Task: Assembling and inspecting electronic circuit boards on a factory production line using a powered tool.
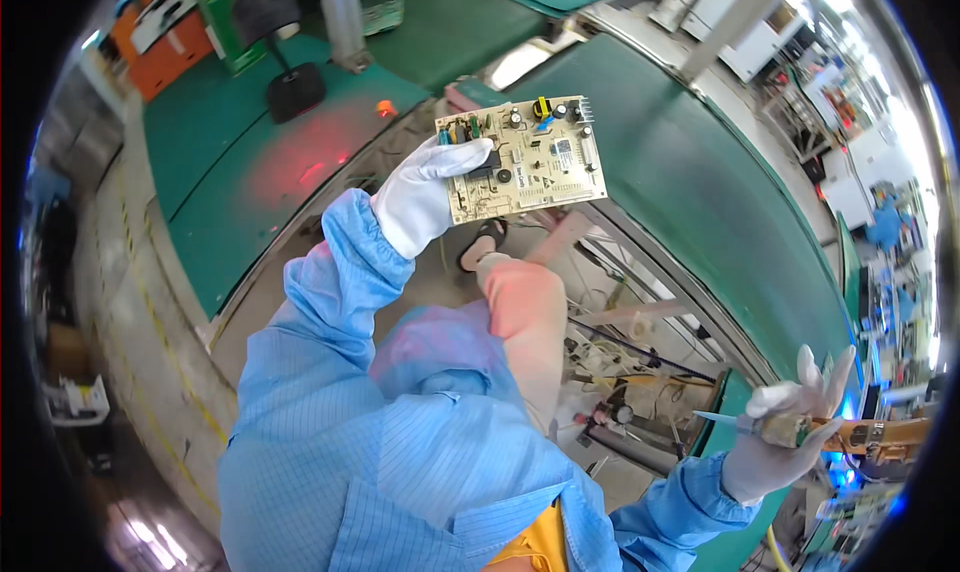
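Observation:
My left hand (pixel 420 197), in a white glove, grips the left edge of a cream printed circuit board (pixel 545 177), with the thumb over its face. The board is raised in front of me, component side up, carrying capacitors, a yellow-black transformer, a blue part and a row of pins. Far to the right, my white-gloved right hand (pixel 765 462) is partly curled around a tool with a pale blue pointed tip (pixel 716 416). Some of its fingers stretch upward. A tan bar with a metal clamp (pixel 880 435) lies right beside that hand; whether it joins the tool I cannot tell.
Green-topped benches (pixel 700 162) run along the right and the left. A black stand (pixel 295 90) rests on the left bench near red light spots. Another board (pixel 384 16) lies at the back. Below are cables, a gauge (pixel 624 413) and frame bars.

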Available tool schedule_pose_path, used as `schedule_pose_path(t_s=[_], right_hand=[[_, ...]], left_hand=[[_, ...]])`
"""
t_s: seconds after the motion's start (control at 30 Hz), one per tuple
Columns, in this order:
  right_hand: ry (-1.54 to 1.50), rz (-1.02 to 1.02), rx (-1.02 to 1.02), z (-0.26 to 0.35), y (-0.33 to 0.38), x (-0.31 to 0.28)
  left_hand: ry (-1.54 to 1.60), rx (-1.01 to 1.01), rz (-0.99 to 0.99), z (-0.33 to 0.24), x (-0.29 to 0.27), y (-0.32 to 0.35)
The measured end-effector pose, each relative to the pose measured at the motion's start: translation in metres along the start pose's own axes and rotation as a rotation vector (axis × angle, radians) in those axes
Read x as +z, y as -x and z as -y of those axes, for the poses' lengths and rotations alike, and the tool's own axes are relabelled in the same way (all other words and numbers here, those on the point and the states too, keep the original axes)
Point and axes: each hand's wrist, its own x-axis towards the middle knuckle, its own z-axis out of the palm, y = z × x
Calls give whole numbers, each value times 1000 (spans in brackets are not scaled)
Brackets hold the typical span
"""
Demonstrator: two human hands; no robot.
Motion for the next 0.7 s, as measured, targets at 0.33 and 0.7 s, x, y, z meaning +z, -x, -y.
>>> schedule_pose_path(t_s=[0.33, 0.7], right_hand=[[163, 103, -176, -5, -9, 26], [452, -76, -323, -25, -14, 20]], left_hand=[[-272, 175, -385, -83, -41, 91], [-94, 337, -536, -138, -97, 120]])
